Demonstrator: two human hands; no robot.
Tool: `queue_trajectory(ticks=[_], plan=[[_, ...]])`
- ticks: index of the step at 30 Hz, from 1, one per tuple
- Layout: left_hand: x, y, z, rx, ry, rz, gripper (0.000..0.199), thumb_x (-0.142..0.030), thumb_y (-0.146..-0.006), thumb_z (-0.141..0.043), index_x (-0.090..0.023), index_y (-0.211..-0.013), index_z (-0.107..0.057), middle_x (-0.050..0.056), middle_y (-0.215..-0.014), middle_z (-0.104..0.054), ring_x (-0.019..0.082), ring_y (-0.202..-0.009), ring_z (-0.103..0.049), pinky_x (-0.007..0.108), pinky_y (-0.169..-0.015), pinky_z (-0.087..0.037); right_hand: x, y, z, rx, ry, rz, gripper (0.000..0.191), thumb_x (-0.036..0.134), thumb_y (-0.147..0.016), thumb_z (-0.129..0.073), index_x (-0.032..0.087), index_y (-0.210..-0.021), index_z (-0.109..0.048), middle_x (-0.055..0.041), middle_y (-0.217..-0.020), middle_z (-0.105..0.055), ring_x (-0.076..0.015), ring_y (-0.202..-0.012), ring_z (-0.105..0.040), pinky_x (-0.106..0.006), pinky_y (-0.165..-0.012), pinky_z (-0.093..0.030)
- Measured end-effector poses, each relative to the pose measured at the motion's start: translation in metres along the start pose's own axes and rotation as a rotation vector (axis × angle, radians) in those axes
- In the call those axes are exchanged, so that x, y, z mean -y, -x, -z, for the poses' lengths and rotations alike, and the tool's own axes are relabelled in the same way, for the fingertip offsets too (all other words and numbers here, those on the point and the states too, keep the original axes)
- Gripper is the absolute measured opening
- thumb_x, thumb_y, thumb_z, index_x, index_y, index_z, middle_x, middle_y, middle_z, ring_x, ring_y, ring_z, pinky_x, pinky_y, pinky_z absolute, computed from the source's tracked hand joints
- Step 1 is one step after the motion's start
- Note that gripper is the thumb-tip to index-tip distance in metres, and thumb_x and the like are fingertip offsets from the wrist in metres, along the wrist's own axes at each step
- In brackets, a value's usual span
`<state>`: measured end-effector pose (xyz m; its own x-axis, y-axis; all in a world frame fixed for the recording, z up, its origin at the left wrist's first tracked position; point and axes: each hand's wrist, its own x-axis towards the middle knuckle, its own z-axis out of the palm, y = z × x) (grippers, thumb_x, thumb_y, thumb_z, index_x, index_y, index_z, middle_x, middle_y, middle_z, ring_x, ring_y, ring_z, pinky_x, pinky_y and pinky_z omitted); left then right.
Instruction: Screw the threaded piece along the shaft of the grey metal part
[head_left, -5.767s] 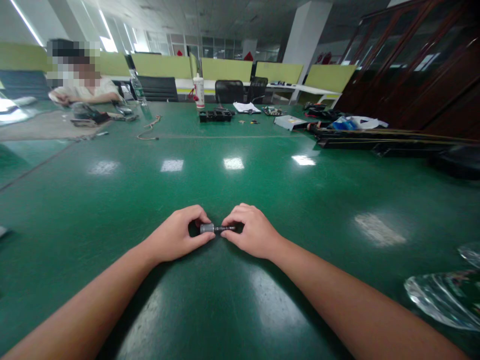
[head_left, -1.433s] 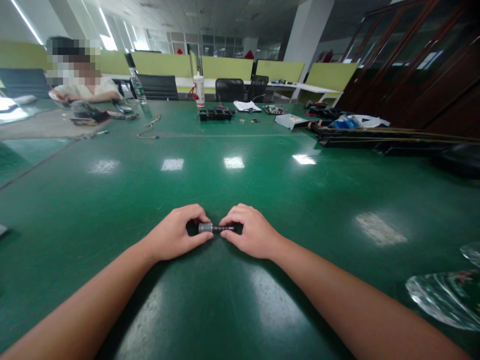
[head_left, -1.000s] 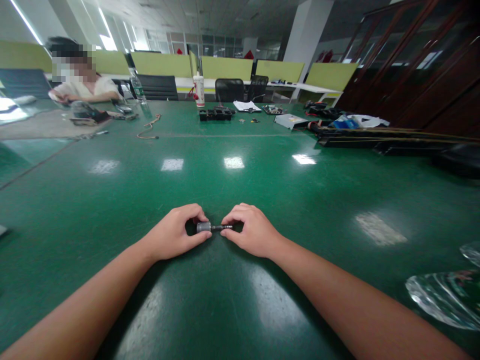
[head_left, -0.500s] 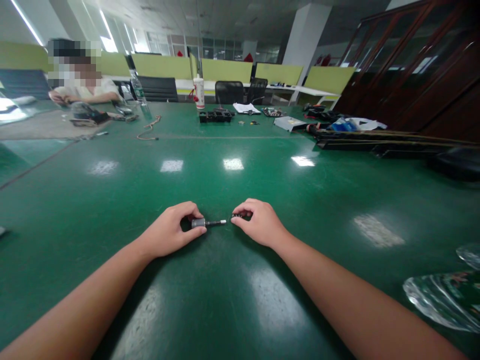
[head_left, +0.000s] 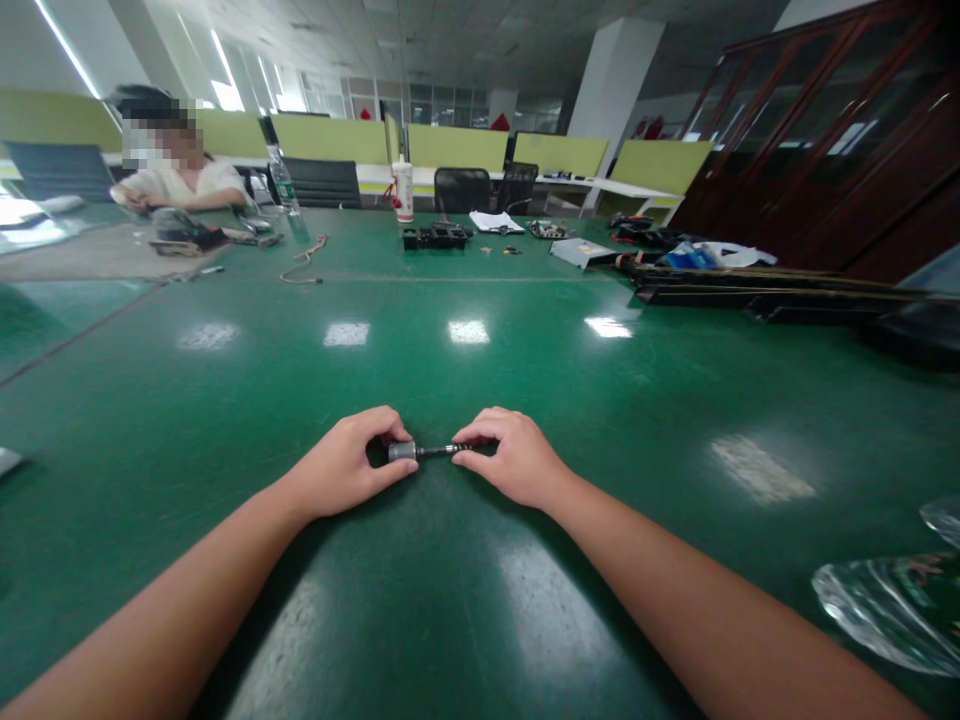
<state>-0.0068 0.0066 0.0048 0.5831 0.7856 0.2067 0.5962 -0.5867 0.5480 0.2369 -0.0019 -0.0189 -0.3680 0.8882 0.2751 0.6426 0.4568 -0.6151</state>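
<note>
Between its thumb and fingers, my left hand (head_left: 341, 462) pinches a small grey cylindrical motor (head_left: 403, 452). A thin dark shaft with a silvery tip (head_left: 435, 451) points right from the motor. My right hand (head_left: 517, 462) is closed on a small dark ribbed piece (head_left: 463, 448), mostly covered by the fingers. The shaft tip meets that piece at the right fingertips; whether it goes inside cannot be made out. Both hands are low over the green table (head_left: 480, 380).
Clear plastic packaging (head_left: 885, 610) lies at the right edge. Across the table are a black part (head_left: 437, 237), a white bottle (head_left: 403, 192), a water bottle (head_left: 283, 185), a cord (head_left: 304, 262), a metal box (head_left: 582, 252) and long black strips (head_left: 712, 290). A person (head_left: 180, 180) sits at far left.
The gap between the motor's shaft tip and the ribbed piece has closed. My right hand moved left, and my left hand shifted slightly right with the motor.
</note>
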Motion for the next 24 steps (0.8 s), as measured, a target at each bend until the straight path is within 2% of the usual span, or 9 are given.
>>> queue_trajectory(ticks=[5,13,24], plan=[[-0.007,0.001,-0.008,0.041,0.024,-0.033,0.02,-0.034,-0.081,-0.07,-0.018,-0.089,-0.06,0.003,-0.088,-0.064,0.019,-0.081,-0.061,0.029,-0.073,-0.046,0.009,0.004,-0.003,0.045,-0.098,0.069,0.023,0.01,-0.076,-0.075,0.022,-0.096,-0.074,-0.001,-0.085,-0.071,-0.0154,-0.082,-0.062,-0.029,-0.077,-0.046],[-0.006,0.001,-0.009,0.054,0.04,0.003,0.021,-0.033,-0.08,-0.072,-0.018,-0.088,-0.06,0.003,-0.088,-0.064,0.019,-0.08,-0.06,0.029,-0.072,-0.046,0.012,0.004,-0.004,0.057,-0.101,0.093,0.012,0.014,-0.08,-0.073,0.02,-0.091,-0.073,-0.0013,-0.086,-0.071,-0.0161,-0.083,-0.061,-0.031,-0.079,-0.044],[-0.007,0.001,-0.009,0.036,0.05,-0.002,0.019,-0.032,-0.08,-0.07,-0.019,-0.091,-0.061,0.003,-0.089,-0.065,0.019,-0.082,-0.061,0.03,-0.074,-0.048,0.014,0.005,-0.006,0.087,-0.048,0.111,0.015,0.014,-0.08,-0.072,0.021,-0.094,-0.071,-0.0017,-0.09,-0.071,-0.0174,-0.086,-0.059,-0.033,-0.081,-0.042]])
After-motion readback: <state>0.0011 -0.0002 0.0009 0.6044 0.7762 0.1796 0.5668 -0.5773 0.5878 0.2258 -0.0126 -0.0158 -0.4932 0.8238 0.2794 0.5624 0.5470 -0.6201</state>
